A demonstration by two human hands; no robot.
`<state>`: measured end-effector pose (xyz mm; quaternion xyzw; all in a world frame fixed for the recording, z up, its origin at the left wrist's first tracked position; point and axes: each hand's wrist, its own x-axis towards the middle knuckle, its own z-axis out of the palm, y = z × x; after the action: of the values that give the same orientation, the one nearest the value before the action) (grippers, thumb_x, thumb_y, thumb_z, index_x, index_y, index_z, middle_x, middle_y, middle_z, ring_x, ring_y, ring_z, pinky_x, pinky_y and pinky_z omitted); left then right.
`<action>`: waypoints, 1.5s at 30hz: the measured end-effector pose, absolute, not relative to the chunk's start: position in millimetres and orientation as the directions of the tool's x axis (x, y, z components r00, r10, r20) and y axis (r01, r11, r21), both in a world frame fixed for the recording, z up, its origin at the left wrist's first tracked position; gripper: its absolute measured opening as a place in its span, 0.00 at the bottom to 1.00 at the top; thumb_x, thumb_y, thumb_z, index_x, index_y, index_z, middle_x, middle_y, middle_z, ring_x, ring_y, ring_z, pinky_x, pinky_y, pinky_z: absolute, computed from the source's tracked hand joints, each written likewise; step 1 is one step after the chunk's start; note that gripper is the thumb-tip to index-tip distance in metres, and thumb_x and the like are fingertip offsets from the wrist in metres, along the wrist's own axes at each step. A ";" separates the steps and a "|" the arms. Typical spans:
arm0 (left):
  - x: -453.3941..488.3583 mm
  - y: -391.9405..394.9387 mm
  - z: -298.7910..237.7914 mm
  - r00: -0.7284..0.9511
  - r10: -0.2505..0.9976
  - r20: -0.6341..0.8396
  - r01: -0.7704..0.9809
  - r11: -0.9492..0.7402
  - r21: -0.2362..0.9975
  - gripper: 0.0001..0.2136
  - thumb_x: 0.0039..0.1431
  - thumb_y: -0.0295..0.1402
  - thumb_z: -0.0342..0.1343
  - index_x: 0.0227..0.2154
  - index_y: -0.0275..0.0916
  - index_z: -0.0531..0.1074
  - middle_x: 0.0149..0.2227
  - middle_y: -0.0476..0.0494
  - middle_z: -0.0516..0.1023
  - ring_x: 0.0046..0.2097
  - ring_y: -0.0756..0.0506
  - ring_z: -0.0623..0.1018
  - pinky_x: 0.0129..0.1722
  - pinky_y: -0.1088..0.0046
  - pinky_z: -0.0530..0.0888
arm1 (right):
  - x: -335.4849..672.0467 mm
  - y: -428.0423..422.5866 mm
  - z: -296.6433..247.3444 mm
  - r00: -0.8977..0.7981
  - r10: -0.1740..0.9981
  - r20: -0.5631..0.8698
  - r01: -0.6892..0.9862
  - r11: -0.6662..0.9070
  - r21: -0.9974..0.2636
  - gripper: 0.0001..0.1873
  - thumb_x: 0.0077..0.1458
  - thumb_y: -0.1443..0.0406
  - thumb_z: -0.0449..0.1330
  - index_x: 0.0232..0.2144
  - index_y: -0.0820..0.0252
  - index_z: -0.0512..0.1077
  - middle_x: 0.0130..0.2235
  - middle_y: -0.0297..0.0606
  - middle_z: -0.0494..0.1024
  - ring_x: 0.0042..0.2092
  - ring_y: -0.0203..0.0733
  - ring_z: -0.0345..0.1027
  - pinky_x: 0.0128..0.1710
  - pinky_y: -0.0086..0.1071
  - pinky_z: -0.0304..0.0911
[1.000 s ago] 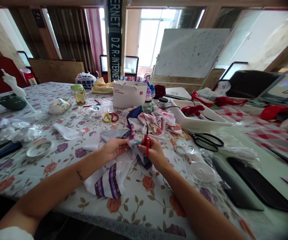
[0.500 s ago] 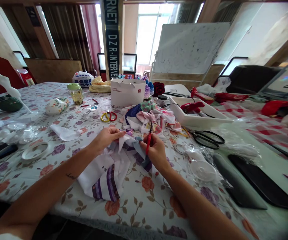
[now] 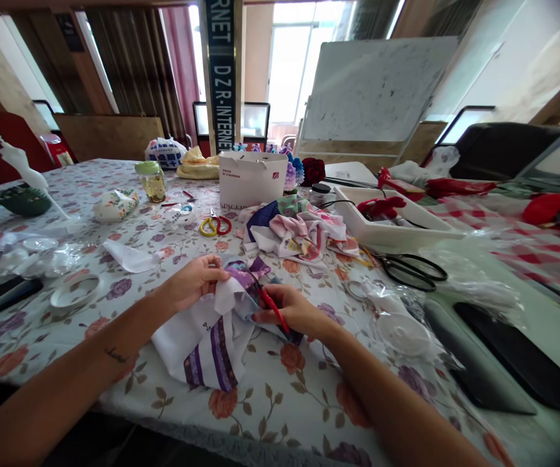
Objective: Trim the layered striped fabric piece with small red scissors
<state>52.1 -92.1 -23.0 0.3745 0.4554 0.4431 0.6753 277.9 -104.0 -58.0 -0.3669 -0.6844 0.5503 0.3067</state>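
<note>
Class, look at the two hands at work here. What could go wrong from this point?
1. The dark tip of the red-handled tool in the right hand points toward the left hand's side, so a slip might nick those fingers.
2. The bunched cloth lies in folds around that tip, so an unintended layer could be caught.
3. The purple-striped white cloth lies close on the near side, and might get snagged too.
</note>
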 end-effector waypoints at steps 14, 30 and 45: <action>75.7 -124.6 -38.7 0.247 0.852 -0.461 -0.286 0.519 0.805 0.05 0.53 0.31 0.64 0.28 0.35 0.76 0.23 0.45 0.78 0.22 0.52 0.73 0.23 0.80 0.71 | 266.5 -102.8 -65.1 -0.247 0.963 0.106 0.146 0.145 -0.979 0.20 0.37 0.59 0.73 0.26 0.57 0.66 0.26 0.27 0.67 0.29 0.37 0.59 0.31 0.30 0.58; 85.6 -113.1 -40.1 0.497 0.834 -0.239 -0.231 0.393 0.890 0.13 0.43 0.30 0.68 0.28 0.37 0.68 0.26 0.52 0.71 0.26 0.53 0.70 0.26 0.79 0.67 | 273.6 -99.1 -63.8 0.032 0.979 0.202 0.042 0.200 -0.979 0.17 0.42 0.60 0.69 0.23 0.57 0.63 0.23 0.26 0.65 0.25 0.34 0.55 0.25 0.28 0.55; 74.9 -115.0 -45.1 0.485 0.799 -0.354 -0.061 0.435 0.898 0.10 0.48 0.32 0.68 0.32 0.32 0.79 0.28 0.43 0.80 0.26 0.50 0.76 0.29 0.77 0.73 | 273.8 -105.9 -62.0 0.178 0.934 0.310 0.119 0.292 -0.949 0.16 0.49 0.57 0.66 0.28 0.55 0.61 0.27 0.31 0.66 0.27 0.38 0.58 0.25 0.30 0.59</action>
<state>74.9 -115.0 -45.1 0.4445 0.4153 0.2912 0.7384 273.8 -105.9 -62.0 -0.4860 -0.5415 0.3430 0.5940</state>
